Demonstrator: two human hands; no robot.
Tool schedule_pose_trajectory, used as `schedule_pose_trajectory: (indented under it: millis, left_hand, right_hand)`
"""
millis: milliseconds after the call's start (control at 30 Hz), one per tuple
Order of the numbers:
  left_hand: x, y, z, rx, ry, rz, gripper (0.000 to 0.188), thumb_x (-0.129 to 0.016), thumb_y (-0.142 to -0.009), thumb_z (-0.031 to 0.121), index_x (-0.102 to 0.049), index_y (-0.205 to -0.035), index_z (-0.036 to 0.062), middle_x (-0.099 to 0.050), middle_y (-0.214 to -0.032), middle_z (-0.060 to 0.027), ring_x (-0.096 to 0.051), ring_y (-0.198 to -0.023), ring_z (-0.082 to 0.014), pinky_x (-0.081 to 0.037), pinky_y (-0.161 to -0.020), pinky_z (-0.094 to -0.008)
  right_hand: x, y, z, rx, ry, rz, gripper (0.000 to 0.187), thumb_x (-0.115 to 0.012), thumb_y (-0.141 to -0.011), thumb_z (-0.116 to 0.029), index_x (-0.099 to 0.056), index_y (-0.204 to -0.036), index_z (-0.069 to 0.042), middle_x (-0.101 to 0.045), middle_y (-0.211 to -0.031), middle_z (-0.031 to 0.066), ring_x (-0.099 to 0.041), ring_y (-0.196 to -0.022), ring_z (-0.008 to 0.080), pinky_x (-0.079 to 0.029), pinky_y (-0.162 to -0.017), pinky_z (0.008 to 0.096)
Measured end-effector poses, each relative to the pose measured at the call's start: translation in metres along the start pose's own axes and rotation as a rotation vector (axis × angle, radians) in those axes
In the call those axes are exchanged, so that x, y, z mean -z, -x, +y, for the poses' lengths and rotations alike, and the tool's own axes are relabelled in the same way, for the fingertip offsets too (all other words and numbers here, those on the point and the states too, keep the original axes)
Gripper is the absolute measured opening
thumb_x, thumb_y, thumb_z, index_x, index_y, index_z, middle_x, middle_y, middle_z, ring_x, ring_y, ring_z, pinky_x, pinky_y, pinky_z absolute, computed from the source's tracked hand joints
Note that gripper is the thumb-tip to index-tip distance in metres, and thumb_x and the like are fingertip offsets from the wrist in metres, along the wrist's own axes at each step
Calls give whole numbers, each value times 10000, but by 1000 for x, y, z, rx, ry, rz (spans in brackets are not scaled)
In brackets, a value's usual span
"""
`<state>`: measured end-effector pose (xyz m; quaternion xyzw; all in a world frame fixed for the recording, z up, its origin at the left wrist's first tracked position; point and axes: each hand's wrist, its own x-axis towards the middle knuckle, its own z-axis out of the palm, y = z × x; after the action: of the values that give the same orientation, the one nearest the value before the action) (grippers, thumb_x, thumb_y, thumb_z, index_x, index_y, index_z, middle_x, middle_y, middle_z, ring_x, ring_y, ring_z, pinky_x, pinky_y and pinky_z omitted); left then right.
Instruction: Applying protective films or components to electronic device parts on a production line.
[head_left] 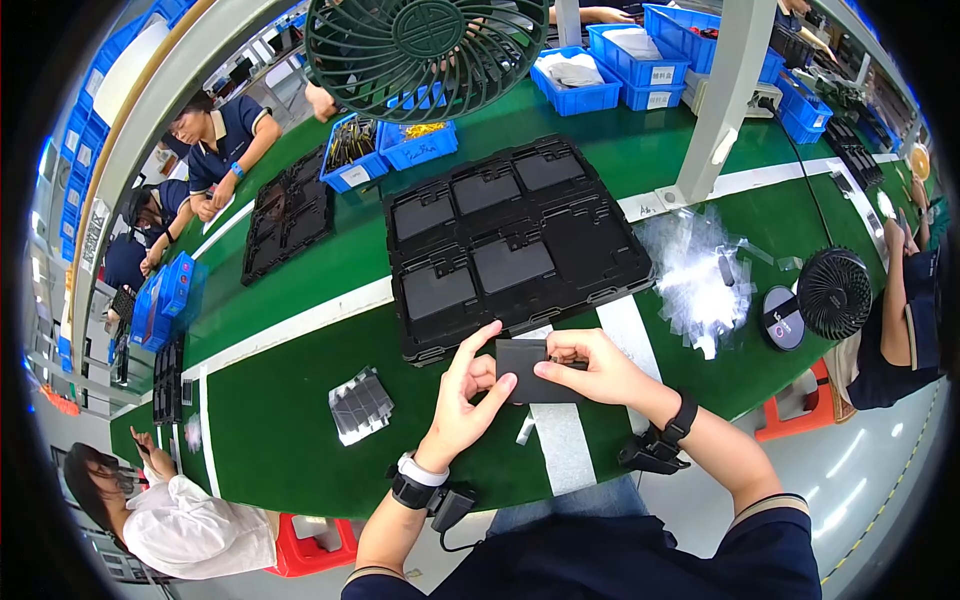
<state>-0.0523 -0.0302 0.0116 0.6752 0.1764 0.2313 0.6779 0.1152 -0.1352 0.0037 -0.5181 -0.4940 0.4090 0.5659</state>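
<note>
At the far left, a co-worker in a white shirt [195,525] sits by a red stool [310,548] at the green-topped desk [270,410]. Above, blue bins [163,300] stand near the desk's edge, and other people in dark shirts work beyond. A black molded tray [290,215] lies farther in, just beside a blue bin of dark, slender parts [353,142] and another blue bin holding yellow pieces. Nearer the wearer, a small pile of grey-and-clear strips [361,405] rests on the green surface.

In the middle, a large dark green fan [425,45] hangs into view over a larger black compartment tray [595,238], where flat dark grey panels [437,288] lie in five compartments. In front of this tray, the left hand [465,400] grips the left side of a thin, dark rectangular sheet [522,365], thumb on its face, index finger stretched upward. The right hand [595,370] pinches its right side between thumb and bent fingers. The sheet is held up above a white strip on the desk.

To the right lie a heap of clear film pieces [695,275], a dark round disc [782,320] and a small black fan [835,290].
</note>
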Motion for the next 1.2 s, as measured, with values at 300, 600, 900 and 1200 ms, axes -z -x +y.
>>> schedule_pose_trajectory:
  millis: [300,600,900,1200]
  left_hand:
    - [4,2,1,37,-132,-141,430,-550,-831,-55,-365,-1213,10,-624,-922,-126,-621,-837,-157,-493,-752,-263]
    - [3,0,2,21,71,118,509,-557,-847,-13,-294,-1280,30,-636,-840,-101,-641,-726,-152,-506,-671,-248]
    - [4,-2,-3,42,-70,27,266,-542,-863,30,-472,-1115,-17,-638,-803,-109,-617,-632,-132,-495,-619,-238]
    - [23,15,30,-58,-315,84,135,-578,-838,27,-569,-961,-27,-636,-844,-104,-634,-726,-146,-500,-685,-251]
  right_hand:
    - [5,0,6,-104,0,4,270,-534,-905,-181,-560,-754,41,-467,-599,-36,-379,-568,22,-323,-500,210]
    - [27,-10,-18,-99,-107,-8,295,-637,-810,-66,-538,-1085,-32,-455,-599,-64,-542,-587,43,-439,-540,198]
    - [89,-31,-12,259,562,715,350,-606,-798,-32,-512,-1134,-56,-434,-488,1,-342,-421,60,-283,-434,233]
    - [86,-28,23,181,1109,656,238,-618,-798,-220,-609,-1018,-129,-499,-1162,122,-441,-1080,329,-358,-896,449]
